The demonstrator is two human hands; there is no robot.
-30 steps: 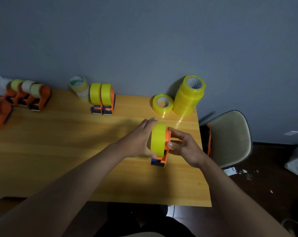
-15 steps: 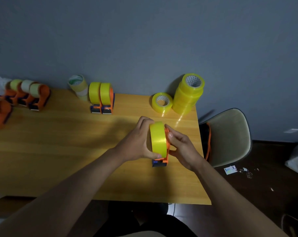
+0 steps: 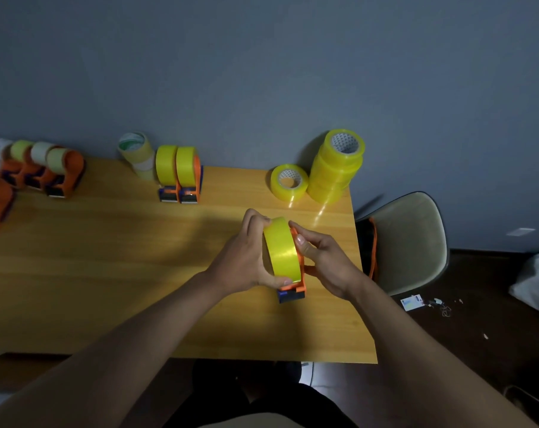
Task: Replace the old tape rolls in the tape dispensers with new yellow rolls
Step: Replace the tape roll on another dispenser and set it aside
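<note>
An orange tape dispenser (image 3: 296,288) with a blue front stands on the wooden table (image 3: 107,273), and a new yellow roll (image 3: 282,250) sits in it. My left hand (image 3: 243,257) grips the roll from its left side, thumb low on the front, fingers over the top. From the right, my right hand (image 3: 323,261) holds the dispenser's orange side, thumb against the roll's edge. Two dispensers with yellow rolls (image 3: 180,173) stand at the back. Spare yellow rolls form a stack (image 3: 336,166) at the back right, one loose roll (image 3: 289,182) beside it.
Several orange dispensers with pale old rolls (image 3: 45,168) line the far left edge. A stack of pale removed rolls (image 3: 136,154) stands by the wall. A beige chair (image 3: 407,239) sits right of the table, close to its right edge. Small litter lies on the dark floor.
The yellow roll and dispenser have tilted slightly between my hands. My right thumb has moved up against the roll's edge, and my left fingers wrap further over its top.
</note>
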